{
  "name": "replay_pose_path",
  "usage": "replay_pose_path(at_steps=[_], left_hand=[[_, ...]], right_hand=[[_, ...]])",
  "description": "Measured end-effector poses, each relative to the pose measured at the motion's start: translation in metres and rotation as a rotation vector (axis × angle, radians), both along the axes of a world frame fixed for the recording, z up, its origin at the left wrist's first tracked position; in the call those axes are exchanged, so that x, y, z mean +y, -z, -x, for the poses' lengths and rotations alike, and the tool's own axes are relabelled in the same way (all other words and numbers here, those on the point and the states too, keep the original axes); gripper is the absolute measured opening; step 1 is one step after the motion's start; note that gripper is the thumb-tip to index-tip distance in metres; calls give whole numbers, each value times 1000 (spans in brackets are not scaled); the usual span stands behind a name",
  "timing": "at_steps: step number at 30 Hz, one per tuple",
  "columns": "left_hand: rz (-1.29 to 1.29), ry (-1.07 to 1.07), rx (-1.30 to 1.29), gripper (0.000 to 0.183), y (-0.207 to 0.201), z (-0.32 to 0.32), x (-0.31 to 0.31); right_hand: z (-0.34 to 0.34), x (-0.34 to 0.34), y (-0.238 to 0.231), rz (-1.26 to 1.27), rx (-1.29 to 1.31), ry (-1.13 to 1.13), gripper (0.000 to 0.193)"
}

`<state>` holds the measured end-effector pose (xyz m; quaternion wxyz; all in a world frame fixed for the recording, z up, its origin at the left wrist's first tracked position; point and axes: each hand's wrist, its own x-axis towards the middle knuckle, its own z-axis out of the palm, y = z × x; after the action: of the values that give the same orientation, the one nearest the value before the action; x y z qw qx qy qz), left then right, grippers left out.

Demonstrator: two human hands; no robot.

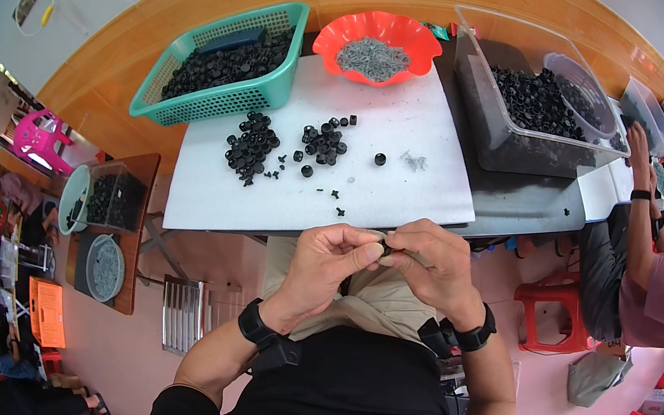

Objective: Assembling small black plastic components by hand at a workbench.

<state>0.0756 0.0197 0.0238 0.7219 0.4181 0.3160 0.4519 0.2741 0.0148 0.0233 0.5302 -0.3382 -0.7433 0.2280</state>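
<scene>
Though small, black piece (385,249) (half-hidden) between both hands (324,262) (436,266)

One rectangular green basket (264,99), one red bowl (423,45), two heaps of black parts (250,149).

Black parts (249,148) (the bowl (424,46), red)

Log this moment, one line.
left hand: pinching small dark part | right hand: same part | white sheet: loose black pieces
</scene>
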Motion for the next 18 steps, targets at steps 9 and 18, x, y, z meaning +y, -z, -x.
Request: replay_pose_path(at_steps=[9,18], left_hand=[[-15,44,-40,11,-4,1,-2],[-39,12,-16,12,-6,1,-5]], right_hand=[[-1,0,-11,47,-38,-37,26],[4,1,-12,94,-65,-25,22]])
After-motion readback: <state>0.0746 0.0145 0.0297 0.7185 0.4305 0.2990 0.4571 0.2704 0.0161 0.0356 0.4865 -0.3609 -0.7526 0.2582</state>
